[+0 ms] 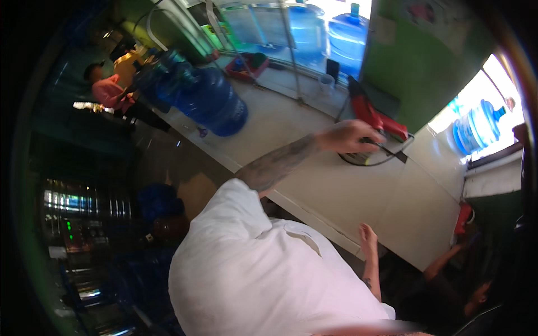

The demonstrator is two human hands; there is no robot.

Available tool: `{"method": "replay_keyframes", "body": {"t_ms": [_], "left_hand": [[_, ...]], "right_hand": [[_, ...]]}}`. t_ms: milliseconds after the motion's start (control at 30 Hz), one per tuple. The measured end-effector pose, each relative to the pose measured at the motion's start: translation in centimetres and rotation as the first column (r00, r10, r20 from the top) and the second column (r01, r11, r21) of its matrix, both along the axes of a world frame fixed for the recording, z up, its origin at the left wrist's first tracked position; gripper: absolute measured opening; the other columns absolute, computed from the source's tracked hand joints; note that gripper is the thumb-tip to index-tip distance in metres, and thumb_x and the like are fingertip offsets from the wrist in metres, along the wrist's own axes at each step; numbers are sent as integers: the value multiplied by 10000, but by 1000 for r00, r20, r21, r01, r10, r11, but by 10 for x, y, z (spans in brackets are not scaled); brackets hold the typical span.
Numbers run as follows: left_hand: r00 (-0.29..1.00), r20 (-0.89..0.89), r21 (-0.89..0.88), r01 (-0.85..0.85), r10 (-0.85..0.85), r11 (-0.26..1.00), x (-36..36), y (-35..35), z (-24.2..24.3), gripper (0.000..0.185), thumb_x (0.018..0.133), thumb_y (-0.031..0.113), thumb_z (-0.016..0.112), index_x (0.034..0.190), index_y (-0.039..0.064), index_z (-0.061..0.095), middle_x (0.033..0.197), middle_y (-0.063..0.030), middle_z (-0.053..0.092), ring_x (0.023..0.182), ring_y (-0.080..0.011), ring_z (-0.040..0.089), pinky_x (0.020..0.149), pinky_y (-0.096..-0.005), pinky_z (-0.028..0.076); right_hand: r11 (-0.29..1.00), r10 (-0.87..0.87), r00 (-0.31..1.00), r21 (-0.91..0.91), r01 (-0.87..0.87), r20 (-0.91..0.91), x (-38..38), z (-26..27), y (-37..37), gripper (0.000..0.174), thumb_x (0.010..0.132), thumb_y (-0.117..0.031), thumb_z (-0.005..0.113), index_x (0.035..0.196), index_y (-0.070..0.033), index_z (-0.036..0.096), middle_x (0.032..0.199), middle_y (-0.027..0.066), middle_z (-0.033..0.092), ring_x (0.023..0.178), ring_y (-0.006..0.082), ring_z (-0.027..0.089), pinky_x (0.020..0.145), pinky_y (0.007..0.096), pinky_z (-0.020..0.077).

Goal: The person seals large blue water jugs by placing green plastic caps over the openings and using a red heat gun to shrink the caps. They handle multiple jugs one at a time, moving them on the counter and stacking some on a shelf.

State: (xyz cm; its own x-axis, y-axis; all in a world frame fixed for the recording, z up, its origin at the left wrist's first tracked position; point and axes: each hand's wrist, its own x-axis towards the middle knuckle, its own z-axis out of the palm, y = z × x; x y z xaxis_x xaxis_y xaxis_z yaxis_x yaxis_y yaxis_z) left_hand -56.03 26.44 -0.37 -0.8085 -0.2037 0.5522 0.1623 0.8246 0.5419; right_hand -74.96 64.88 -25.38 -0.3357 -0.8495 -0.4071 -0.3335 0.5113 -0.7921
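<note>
My left hand (351, 136), blurred, is stretched out over the pale countertop (336, 185), with its fingers closed around a thin dark item (386, 149) that has a flat end. Just beyond it lies a red and black heat gun (372, 113). A dark cord (378, 163) loops below the hand, partly around a yellowish object (357, 158) that the hand half covers. At the counter's near edge, my right hand (368, 235) hangs with nothing visible in it; how far its fingers are apart is unclear.
Large blue water jugs (214, 101) stand on the counter at left; others (349, 38) stand behind glass. A red tray (247, 66) and a clear cup (325, 83) sit near the window. Another jug (477, 126) is at right. Two people (111, 94) are at far left; another person's arm (445, 258) shows lower right.
</note>
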Motion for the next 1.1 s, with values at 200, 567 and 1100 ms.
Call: {"method": "replay_keyframes", "body": {"t_ms": [200, 567, 1100], "left_hand": [[99, -211, 525, -828, 972, 198, 341, -105, 8, 336, 1057, 254, 559, 1234, -30, 577, 1216, -166, 622, 1146, -258, 589, 998, -380, 455], [-133, -154, 689, -725, 979, 10, 498, -268, 5, 566, 1088, 400, 385, 979, -67, 684, 925, -215, 713, 864, -351, 665, 775, -454, 473], [986, -74, 921, 126, -152, 369, 401, -173, 40, 596, 1090, 412, 329, 905, -23, 692, 859, -132, 719, 850, -208, 691, 834, -333, 541]], "right_hand": [[992, -120, 949, 7, 127, -293, -20, 52, 3, 267, 1027, -171, 584, 1214, 7, 655, 1056, 134, 743, 988, 203, 722, 866, 332, 553], [775, 455, 822, -302, -555, -343, 285, 187, -339, 278, 1006, -188, 630, 1203, 4, 672, 1089, 161, 735, 992, 256, 712, 854, 366, 534], [655, 403, 897, -742, -145, 181, 403, 299, -456, 592, 1084, -499, 386, 1383, -15, 549, 1364, 113, 594, 1290, 219, 544, 1082, 387, 421]]}}
